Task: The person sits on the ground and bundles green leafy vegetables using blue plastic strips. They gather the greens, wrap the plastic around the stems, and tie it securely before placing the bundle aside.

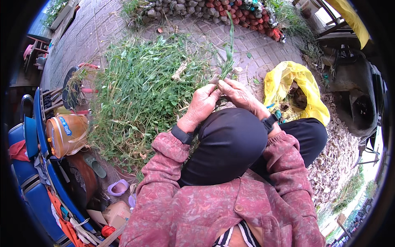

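Above my raised knee (pixel 233 139), my left hand (pixel 200 102) and my right hand (pixel 242 94) meet with fingertips pinched together. Between them they grip a thin bunch of long green grass blades (pixel 229 60), which points away from me. The lower stem ends are partly hidden by my fingers. A large heap of cut grass and leafy weeds (pixel 145 92) spreads over the paving, just left of and beyond my left hand. To the right of my right hand, a yellow plastic bag (pixel 314 92) sits with its mouth open and brownish bits inside.
Rows of grey and red bundles (pixel 191 7) line the far side of the brick paving (pixel 89 34). At left are a tipped round stool (pixel 70 89), an orange plastic bucket (pixel 68 132) and a blue seat (pixel 34 197). A purple slipper (pixel 118 187) and dry leaves (pixel 336 154) lie nearby.
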A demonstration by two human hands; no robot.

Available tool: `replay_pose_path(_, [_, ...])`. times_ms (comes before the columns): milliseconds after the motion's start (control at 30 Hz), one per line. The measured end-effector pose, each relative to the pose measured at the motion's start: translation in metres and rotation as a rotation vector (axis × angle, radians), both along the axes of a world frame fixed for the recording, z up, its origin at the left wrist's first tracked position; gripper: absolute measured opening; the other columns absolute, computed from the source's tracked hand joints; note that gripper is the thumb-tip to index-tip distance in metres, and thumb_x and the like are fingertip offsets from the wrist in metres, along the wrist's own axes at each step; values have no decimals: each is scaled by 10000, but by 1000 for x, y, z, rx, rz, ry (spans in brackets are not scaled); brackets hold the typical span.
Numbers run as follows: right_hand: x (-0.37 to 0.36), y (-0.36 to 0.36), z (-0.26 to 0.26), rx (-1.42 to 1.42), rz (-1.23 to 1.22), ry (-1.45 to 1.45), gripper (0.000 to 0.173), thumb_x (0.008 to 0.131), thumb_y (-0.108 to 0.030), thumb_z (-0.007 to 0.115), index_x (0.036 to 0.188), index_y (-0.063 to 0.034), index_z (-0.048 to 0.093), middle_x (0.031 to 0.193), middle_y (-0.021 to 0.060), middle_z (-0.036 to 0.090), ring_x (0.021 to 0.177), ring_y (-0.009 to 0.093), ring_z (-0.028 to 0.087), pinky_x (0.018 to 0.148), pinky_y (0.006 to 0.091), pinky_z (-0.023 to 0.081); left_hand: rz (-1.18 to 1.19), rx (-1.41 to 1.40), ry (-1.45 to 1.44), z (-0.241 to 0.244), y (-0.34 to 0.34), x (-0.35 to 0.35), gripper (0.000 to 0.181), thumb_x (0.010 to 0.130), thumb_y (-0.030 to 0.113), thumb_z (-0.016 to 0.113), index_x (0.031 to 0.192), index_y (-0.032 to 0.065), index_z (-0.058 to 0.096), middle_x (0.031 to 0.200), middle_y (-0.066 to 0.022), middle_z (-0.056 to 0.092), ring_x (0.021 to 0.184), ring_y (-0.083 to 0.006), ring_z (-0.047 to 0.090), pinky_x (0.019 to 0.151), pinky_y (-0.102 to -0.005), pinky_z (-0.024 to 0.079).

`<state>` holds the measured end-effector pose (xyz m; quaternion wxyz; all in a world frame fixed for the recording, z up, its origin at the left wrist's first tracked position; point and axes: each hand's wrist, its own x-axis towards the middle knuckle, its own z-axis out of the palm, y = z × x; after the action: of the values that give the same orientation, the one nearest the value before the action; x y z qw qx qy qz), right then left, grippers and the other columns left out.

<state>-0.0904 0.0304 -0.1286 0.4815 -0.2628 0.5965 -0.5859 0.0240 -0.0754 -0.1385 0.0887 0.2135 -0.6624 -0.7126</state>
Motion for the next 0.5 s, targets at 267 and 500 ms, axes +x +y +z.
replay_pose_path(267, [-2,1,-26,-143,-446,-455,187,908,-205,483,869,-25,516,771,57,585,688,172,570,639,287,474,-274,-183,-294,8,-19,-7,224,836,172,582,963,-11,608,808,-15,598,701,-72,522,631,-225,437])
replay_pose_path(500, [-32,38,-21,-170,-709,-701,216,924,-245,448,944,-32,471,619,-33,376,495,85,339,481,264,346,-184,-1060,126,163,-47,-91,285,797,232,600,961,0,620,784,-77,633,720,-117,582,651,-253,467])
